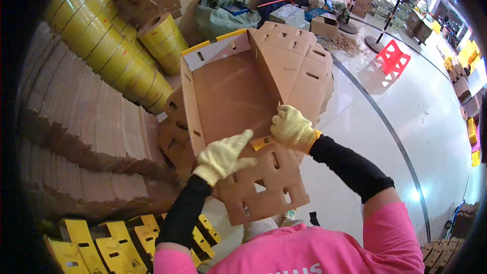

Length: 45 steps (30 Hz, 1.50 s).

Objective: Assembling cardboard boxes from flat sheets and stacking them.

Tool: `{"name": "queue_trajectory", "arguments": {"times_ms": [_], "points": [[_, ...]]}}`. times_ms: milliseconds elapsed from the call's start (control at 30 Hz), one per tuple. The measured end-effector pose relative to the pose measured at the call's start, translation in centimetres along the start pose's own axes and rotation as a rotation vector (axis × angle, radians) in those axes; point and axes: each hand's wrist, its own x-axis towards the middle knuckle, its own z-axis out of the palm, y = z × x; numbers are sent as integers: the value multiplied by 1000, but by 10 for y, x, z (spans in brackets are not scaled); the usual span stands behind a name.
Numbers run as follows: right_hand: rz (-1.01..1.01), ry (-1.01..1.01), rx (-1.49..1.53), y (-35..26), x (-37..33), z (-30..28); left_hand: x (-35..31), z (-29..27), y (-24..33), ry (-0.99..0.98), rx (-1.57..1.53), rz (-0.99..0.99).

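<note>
the left hand (223,159) spreads, seemingly empty, while the right hand (292,128) curls tight on the carton (231,96) at one corner — a one-sided hold that could twist the near flap (271,205).

The gloved left hand (223,159) is spread, thumb apart from the fingers. The right hand (291,128) is curled tight, its forearm (350,167) slanting inward.

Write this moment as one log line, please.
Left hand: open by carton | right hand: closed at carton's near right corner | near flap: not folded up
</note>
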Motion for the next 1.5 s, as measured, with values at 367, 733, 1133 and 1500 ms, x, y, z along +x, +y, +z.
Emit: {"name": "queue_trajectory", "arguments": {"times_ms": [367, 733, 1133, 1500], "points": [[227, -131, 105, -66, -213, 36, 40, 22, 9, -4, -129, 86], [501, 406, 1031, 32, -27, -55, 93, -59, 23, -829, -703, -208], [781, -201, 531, 52, 67, -35, -9, -87, -36, 559, 67, 71], [820, 619, 99, -37, 26, 15, 44, -16, -80, 1, -99, -73]]}}
